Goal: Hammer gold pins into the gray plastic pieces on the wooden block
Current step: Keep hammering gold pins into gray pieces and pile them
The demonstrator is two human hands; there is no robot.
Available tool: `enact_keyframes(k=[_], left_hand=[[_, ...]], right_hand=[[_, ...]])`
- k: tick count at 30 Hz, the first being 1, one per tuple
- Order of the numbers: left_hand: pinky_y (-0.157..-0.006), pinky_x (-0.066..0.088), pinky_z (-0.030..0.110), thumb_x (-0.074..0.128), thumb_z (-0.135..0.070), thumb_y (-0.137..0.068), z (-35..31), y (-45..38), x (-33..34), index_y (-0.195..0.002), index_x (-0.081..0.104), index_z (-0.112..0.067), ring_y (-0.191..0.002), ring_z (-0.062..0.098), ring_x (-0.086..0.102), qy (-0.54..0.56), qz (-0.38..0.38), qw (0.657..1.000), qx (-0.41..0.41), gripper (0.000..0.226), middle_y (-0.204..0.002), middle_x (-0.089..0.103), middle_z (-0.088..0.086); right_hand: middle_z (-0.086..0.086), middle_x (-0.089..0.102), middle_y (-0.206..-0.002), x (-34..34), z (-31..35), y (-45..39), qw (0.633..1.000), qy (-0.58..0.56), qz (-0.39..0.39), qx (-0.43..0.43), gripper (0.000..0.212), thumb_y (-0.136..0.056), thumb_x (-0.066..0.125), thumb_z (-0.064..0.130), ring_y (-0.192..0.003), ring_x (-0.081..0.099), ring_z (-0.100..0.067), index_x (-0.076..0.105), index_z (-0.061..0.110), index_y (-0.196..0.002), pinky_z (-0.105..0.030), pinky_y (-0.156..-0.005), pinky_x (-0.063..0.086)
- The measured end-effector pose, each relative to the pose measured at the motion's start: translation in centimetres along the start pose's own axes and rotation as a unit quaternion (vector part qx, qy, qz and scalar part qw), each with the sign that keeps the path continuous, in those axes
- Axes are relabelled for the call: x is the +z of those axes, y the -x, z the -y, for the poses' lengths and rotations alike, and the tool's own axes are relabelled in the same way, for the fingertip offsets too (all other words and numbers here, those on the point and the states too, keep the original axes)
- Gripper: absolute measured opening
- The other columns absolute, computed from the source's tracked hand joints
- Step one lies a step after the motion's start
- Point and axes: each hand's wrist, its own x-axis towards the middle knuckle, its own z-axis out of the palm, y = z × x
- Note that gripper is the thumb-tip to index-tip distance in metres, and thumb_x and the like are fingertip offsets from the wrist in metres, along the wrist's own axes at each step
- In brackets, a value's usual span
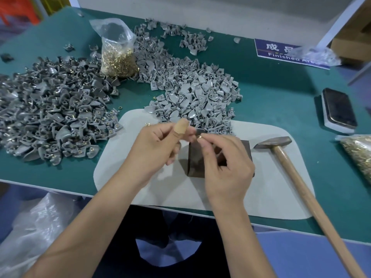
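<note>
My left hand [158, 145], thumb wrapped in tan tape, pinches a small gray plastic piece [199, 131] above the dark wooden block [195, 164]. My right hand [224, 163] holds a gold pin [199, 136] at its fingertips, touching that piece. The block stands on a pale gray mat [265, 177] and is partly hidden by both hands. A hammer [281, 155] with a wooden handle lies on the mat to the right, untouched.
A heap of gray pieces [192, 93] lies beyond the mat, and a darker heap fitted with pins [54, 111] lies at left. A clear bag of gold pins [118, 55] stands behind. A phone [339, 109] on a sponge and another pin bag [359, 155] sit at right.
</note>
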Motion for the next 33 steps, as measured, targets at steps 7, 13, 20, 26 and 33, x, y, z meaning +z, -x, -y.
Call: enact_keyframes(k=[7, 13, 20, 26, 33], left_hand=[[-0.074, 0.047, 0.032, 0.071, -0.038, -0.091, 0.6, -2.1, -1.0, -0.113, 0.072, -0.034, -0.108, 0.014, 0.054, -0.515, -0.049, 0.838, 0.174, 0.022, -0.108, 0.065, -0.013], [-0.074, 0.041, 0.029, 0.073, -0.032, -0.088, 0.4, -3.3, 0.4, -0.116, 0.072, -0.032, -0.112, 0.014, 0.046, -0.563, -0.021, 0.812, 0.149, 0.028, -0.109, 0.059, -0.011], [-0.083, 0.046, 0.035, 0.07, -0.037, -0.092, -0.2, -4.6, 0.9, -0.128, 0.066, -0.035, -0.118, 0.018, 0.042, -0.589, 0.02, 0.799, 0.117, 0.037, -0.116, 0.055, -0.007], [-0.078, 0.041, 0.032, 0.068, -0.043, -0.092, -0.4, -4.7, 0.5, -0.123, 0.072, -0.033, -0.115, 0.017, 0.045, -0.595, 0.01, 0.789, 0.153, 0.033, -0.112, 0.057, -0.008], [-0.072, 0.042, 0.013, 0.064, -0.027, -0.097, -1.4, -1.3, 1.2, -0.111, 0.07, -0.03, -0.083, 0.006, 0.058, -0.317, -0.047, 0.922, 0.216, 0.016, -0.093, 0.065, -0.014]], right_hand=[[-0.004, 0.061, -0.093, -0.1, 0.4, -0.1, 0.999, 0.003, -0.05, 0.019, 0.012, -0.102, 0.058, 0.014, -0.084, 0.054, -0.009, 0.066, 0.005, -0.098, -0.013, -0.075, 0.041], [-0.001, 0.062, -0.094, -0.2, 0.2, 0.0, 0.999, 0.01, -0.028, 0.023, 0.016, -0.103, 0.058, 0.018, -0.085, 0.054, -0.006, 0.067, 0.005, -0.097, -0.015, -0.074, 0.042], [-0.001, 0.063, -0.093, -0.2, 0.3, -0.2, 1.0, 0.017, -0.016, 0.018, 0.013, -0.1, 0.061, 0.014, -0.086, 0.053, -0.003, 0.069, 0.004, -0.096, -0.013, -0.076, 0.04], [-0.001, 0.063, -0.092, -0.2, 0.3, -0.2, 1.0, 0.014, -0.016, 0.02, 0.014, -0.1, 0.061, 0.015, -0.085, 0.054, -0.005, 0.069, 0.005, -0.096, -0.014, -0.075, 0.04], [0.002, 0.066, -0.094, -0.3, 0.4, -0.1, 0.997, -0.03, -0.05, 0.051, 0.014, -0.104, 0.055, 0.022, -0.089, 0.061, -0.008, 0.065, 0.013, -0.102, -0.017, -0.081, 0.045]])
